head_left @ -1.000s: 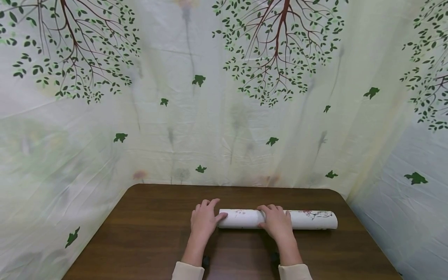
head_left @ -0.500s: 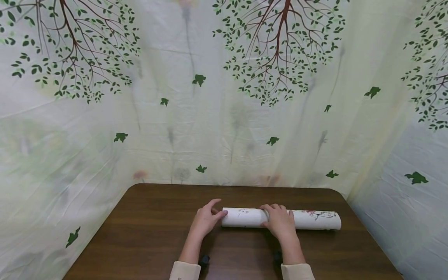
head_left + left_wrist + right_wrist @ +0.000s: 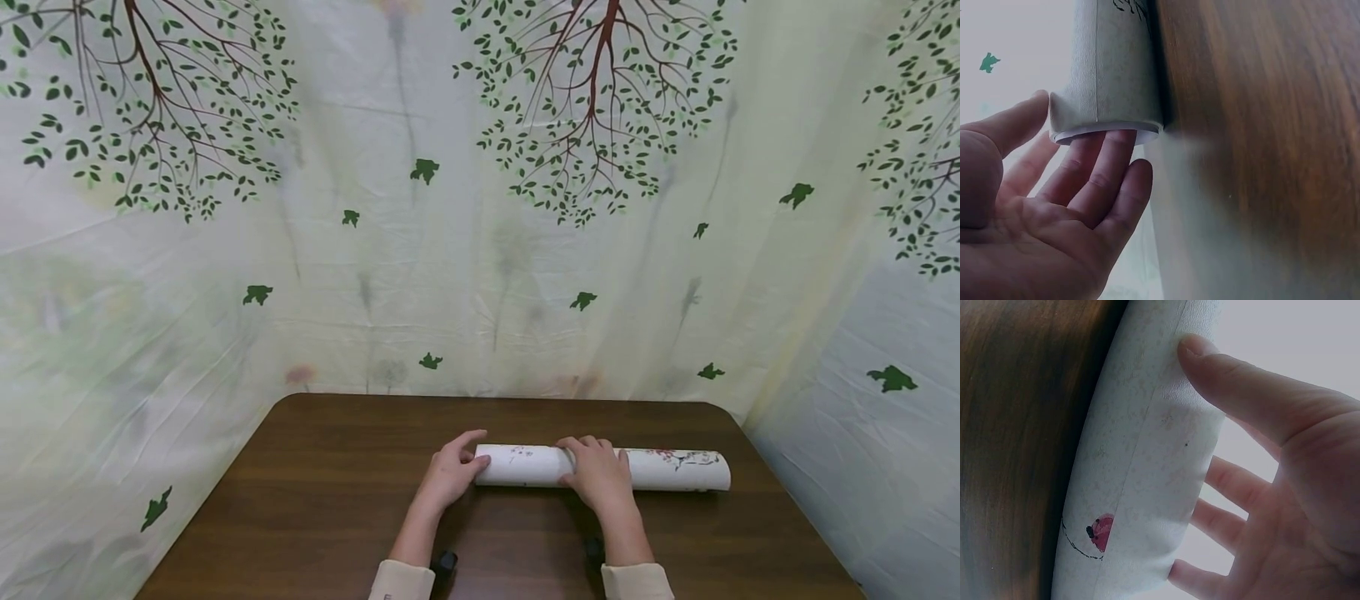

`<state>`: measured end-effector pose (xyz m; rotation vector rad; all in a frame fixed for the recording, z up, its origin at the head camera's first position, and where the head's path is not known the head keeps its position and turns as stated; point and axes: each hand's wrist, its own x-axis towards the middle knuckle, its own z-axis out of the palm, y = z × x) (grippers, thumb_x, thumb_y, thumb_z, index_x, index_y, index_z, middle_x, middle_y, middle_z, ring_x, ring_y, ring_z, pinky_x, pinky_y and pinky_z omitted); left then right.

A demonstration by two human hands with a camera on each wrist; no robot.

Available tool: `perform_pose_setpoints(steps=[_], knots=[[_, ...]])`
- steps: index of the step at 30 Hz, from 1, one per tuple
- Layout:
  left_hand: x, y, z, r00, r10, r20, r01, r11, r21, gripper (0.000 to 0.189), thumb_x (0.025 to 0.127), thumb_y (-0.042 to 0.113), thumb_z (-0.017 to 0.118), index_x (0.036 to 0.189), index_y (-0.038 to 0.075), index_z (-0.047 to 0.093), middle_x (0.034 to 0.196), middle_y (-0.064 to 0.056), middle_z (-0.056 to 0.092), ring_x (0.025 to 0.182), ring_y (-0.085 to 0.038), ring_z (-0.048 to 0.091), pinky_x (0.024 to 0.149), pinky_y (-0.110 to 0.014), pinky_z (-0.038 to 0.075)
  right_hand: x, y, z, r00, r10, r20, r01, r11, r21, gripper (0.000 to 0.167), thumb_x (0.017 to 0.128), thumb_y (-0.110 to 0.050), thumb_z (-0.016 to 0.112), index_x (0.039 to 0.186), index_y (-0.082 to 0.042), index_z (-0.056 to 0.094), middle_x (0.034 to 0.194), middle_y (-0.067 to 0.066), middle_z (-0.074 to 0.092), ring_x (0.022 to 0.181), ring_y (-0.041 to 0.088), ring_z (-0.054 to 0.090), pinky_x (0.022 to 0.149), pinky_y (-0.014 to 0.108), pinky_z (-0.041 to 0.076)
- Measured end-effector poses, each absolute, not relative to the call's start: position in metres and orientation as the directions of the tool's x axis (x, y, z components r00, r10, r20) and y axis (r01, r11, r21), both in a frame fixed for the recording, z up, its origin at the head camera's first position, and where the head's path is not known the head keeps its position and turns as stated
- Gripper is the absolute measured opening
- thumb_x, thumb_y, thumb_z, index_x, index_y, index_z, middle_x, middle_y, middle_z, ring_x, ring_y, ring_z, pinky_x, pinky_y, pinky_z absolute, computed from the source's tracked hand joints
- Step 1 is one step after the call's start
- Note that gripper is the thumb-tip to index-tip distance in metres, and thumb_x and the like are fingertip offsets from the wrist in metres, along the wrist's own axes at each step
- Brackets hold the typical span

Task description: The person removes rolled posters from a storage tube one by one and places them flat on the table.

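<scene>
A white roll of wallpaper [image 3: 678,469], printed with dark branches and red blossoms, lies sideways on the brown wooden table [image 3: 315,483]. My left hand [image 3: 450,473] is at its left end. In the left wrist view, the thumb touches the outer rim while fingertips [image 3: 1117,140] reach into the hollow end. My right hand [image 3: 603,477] grips the roll around its middle from above. The right wrist view has the thumb [image 3: 1235,381] on the near side of the paper, with the other fingers curving behind it, tips hidden. A lengthwise paper edge shows along the roll.
Pale fabric [image 3: 480,250] with printed trees and green leaves hangs behind the table and along both sides. The table's far edge runs a short way behind the roll. Black wrist devices [image 3: 446,561] sit beside the light sleeves.
The roll has shifted slightly right, the right hand moving with it. My left hand drew back a little from the top of the roll's end, then came in against the end opening.
</scene>
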<state>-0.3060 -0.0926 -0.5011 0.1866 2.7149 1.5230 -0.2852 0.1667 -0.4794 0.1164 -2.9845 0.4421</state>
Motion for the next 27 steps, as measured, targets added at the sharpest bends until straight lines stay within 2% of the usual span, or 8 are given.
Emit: perform_pose_setpoints(steps=[3, 10, 17, 27], knots=[[-0.3055, -0.0919, -0.5004, -0.993, 0.115, 0.027, 0.081, 0.505, 0.859, 0.049, 0.099, 0.022, 0.075, 0.147, 0.018, 0.063, 0.111, -0.013, 0.076, 0.093, -0.02, 0.066, 0.072, -0.033, 0.05, -0.2859, 0.1664, -0.4791, -0.989, -0.061, 0.134, -0.096, 0.956, -0.278, 0.05, 0.086, -0.03, 0.088, 0.133, -0.025, 0.071, 0.138, 0.015, 0.068, 0.133, 0.046, 0.056, 0.11, 0.078, 0.035], [-0.3039, -0.0911, -0.4991, -0.994, 0.11, 0.019, 0.069, 0.473, 0.878, 0.048, 0.098, 0.015, 0.076, 0.144, 0.013, 0.065, 0.097, -0.01, 0.077, 0.077, -0.017, 0.061, 0.065, -0.031, 0.047, -0.2858, 0.1672, -0.4801, -0.989, -0.061, 0.135, -0.097, 0.956, -0.278, 0.051, 0.086, -0.03, 0.088, 0.133, -0.026, 0.071, 0.139, 0.014, 0.067, 0.133, 0.046, 0.056, 0.11, 0.077, 0.036], [-0.304, -0.0907, -0.4984, -0.997, 0.082, 0.011, 0.05, 0.491, 0.87, 0.044, 0.096, 0.017, 0.078, 0.139, 0.014, 0.068, 0.096, -0.009, 0.078, 0.08, -0.016, 0.062, 0.066, -0.03, 0.047, -0.2846, 0.1674, -0.4797, -0.989, -0.064, 0.133, -0.099, 0.955, -0.278, 0.05, 0.086, -0.03, 0.088, 0.133, -0.026, 0.071, 0.139, 0.014, 0.067, 0.133, 0.046, 0.056, 0.111, 0.077, 0.036], [-0.3066, -0.0952, -0.498, -1.0, 0.025, 0.014, 0.025, 0.517, 0.856, 0.046, 0.088, 0.022, 0.088, 0.13, 0.013, 0.073, 0.096, -0.008, 0.079, 0.084, -0.017, 0.067, 0.069, -0.031, 0.049, -0.2838, 0.168, -0.4776, -0.989, -0.062, 0.132, -0.098, 0.954, -0.284, 0.049, 0.085, -0.03, 0.089, 0.131, -0.026, 0.072, 0.138, 0.014, 0.068, 0.133, 0.046, 0.056, 0.111, 0.077, 0.036]])
